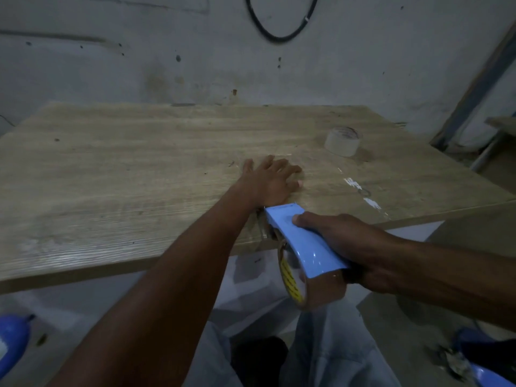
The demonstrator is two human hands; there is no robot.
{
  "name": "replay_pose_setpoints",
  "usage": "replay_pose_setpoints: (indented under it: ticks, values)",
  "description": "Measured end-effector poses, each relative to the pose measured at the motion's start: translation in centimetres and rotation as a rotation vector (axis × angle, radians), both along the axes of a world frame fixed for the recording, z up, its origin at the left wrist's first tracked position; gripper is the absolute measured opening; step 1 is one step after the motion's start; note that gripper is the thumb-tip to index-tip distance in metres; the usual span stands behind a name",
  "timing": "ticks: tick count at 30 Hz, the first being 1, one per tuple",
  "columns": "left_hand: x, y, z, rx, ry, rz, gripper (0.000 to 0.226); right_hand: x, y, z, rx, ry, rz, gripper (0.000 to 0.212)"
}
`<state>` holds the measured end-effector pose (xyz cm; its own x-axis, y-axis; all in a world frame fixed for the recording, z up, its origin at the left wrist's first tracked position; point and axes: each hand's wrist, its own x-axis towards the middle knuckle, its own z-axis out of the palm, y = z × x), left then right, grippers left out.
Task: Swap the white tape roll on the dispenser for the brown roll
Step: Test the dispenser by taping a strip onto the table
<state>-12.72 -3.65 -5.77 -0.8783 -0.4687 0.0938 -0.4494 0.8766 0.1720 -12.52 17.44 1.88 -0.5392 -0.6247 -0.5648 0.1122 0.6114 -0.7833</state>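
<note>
Already the swap looks done, judging by the head view: the brown roll (300, 286) sits in the blue dispenser (303, 241), which the right hand (351, 241) grips closed around its body at the near edge of the surface (125, 169). The left hand (269, 178) lies open, palm down, just ahead of the dispenser's front. The white roll (343, 141) stands well apart at the far right. Next probably comes a test pull, needing steady pressure. No containers show.
</note>
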Motion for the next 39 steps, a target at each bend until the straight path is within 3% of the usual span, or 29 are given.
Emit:
replay_pose_setpoints:
  ticks: [13,19,24,28,34,39]
  values:
    - [0.2,0.2,0.2,0.015,-0.001,0.017,0.054,0.9,1.5,-1.3,0.044,0.054,-0.004,0.044]
    - [0.9,1.5,1.1,-0.211,0.048,0.052,0.053,1.5,2.5,-1.8,0.013,0.06,-0.007,0.04]
    - [0.5,4.3,1.0,0.116,0.074,0.038,0.072,1.7,2.7,-1.9,-0.003,0.019,-0.021,0.037]
    - [0.6,4.4,0.4,0.07,0.032,0.012,0.07,1.8,3.1,-2.0,0.01,-0.057,-0.016,0.045]
    - [0.5,4.4,0.3,0.039,0.016,0.014,0.067,2.3,3.4,-2.2,-0.124,-0.205,-0.036,0.038]
    - [0.6,4.5,0.4,0.046,0.032,0.02,0.065,2.7,3.6,-2.1,-0.157,-0.123,-0.069,0.037]
